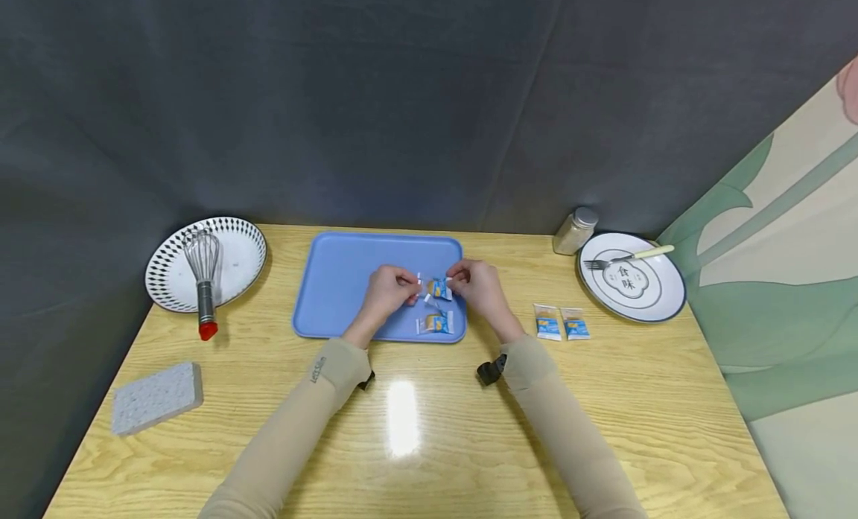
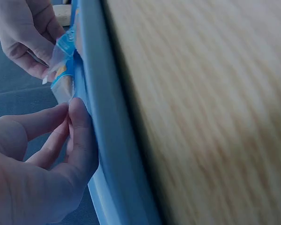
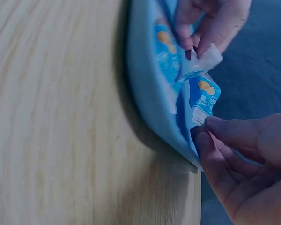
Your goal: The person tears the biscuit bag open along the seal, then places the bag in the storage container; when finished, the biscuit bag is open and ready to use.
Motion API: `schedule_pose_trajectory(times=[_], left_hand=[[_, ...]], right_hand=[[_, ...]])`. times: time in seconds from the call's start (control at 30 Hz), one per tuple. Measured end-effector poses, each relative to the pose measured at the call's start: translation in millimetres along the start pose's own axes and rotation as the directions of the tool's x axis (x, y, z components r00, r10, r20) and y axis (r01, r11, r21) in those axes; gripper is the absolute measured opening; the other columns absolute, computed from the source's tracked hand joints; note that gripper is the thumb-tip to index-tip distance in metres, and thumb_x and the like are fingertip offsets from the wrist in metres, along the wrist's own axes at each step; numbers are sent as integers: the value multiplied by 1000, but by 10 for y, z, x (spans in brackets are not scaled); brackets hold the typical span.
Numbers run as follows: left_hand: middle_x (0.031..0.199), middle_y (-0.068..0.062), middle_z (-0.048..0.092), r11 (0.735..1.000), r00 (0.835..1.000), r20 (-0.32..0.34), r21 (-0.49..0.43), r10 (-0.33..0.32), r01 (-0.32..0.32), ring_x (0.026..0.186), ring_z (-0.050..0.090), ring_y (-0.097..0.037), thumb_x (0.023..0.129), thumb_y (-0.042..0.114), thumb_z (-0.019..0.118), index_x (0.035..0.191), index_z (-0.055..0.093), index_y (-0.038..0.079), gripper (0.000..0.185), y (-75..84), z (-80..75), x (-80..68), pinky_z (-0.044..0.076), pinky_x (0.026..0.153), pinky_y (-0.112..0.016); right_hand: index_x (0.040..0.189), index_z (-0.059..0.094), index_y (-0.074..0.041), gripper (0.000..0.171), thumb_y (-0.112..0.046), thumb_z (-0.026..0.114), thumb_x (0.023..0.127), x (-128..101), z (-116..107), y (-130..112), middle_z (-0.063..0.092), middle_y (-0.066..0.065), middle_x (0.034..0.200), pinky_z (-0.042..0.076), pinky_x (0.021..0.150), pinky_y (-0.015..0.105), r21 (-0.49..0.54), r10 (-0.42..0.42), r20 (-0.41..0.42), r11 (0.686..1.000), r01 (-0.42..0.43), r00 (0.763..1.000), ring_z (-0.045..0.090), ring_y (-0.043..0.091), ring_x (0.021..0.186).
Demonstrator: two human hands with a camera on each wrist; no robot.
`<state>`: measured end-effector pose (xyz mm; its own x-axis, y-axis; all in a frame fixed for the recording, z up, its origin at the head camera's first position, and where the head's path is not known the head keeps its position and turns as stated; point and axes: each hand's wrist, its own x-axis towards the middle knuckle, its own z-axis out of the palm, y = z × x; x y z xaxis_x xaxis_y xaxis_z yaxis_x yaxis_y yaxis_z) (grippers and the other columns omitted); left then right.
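Observation:
Over the right part of a blue tray (image 1: 345, 281), my two hands hold a small blue-and-clear snack packet (image 1: 439, 289) by its opposite ends. My left hand (image 1: 389, 290) pinches its clear left end between thumb and forefinger, as the left wrist view shows with the hand (image 2: 51, 159) up close. The right end is pinched by my right hand (image 1: 479, 284); in the right wrist view the packet (image 3: 203, 93) stretches between both hands. A second snack packet (image 1: 436, 323) lies on the tray just below, nearer to me.
Two similar packets (image 1: 547, 322) lie on the table right of the tray. Further right are a glass shaker jar (image 1: 576, 231) and a plate (image 1: 630, 299) with a fork (image 1: 626, 259). On the left, a whisk (image 1: 204, 281) rests on a patterned plate (image 1: 237, 258); a grey sponge-like block (image 1: 157, 398) lies nearer.

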<state>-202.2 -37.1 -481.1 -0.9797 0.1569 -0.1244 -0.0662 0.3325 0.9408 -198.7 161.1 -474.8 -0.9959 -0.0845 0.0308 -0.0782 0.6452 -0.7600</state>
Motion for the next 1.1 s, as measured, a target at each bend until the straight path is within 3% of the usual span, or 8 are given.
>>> schedule_pose_trajectory(times=[0.17,0.33,1.1], left_hand=[[78,-16,77,992,1000,2,125,20,-20,56,65,-9,92,-2,80,95,79,-9,7,-14,-5,24,52,55,-19],[80,-14,78,979,1000,-16,204,20,-16,55,64,-7,91,-1,81,92,80,-6,6,0,0,37,50,54,-18],[83,-13,78,969,1000,-22,246,3,3,59,66,-12,92,-1,82,97,80,-5,7,11,9,4,54,58,-23]], right_hand=[[97,76,7,3,8,76,94,27,43,-57,72,14,86,57,70,35,-151,-27,23,988,30,999,66,24,78],[98,76,5,6,9,72,96,27,77,-105,71,15,89,57,75,39,-238,-48,43,970,57,998,65,27,81],[97,74,5,5,7,77,93,-27,126,-115,74,15,92,60,79,41,-299,-48,21,953,52,999,69,27,85]])
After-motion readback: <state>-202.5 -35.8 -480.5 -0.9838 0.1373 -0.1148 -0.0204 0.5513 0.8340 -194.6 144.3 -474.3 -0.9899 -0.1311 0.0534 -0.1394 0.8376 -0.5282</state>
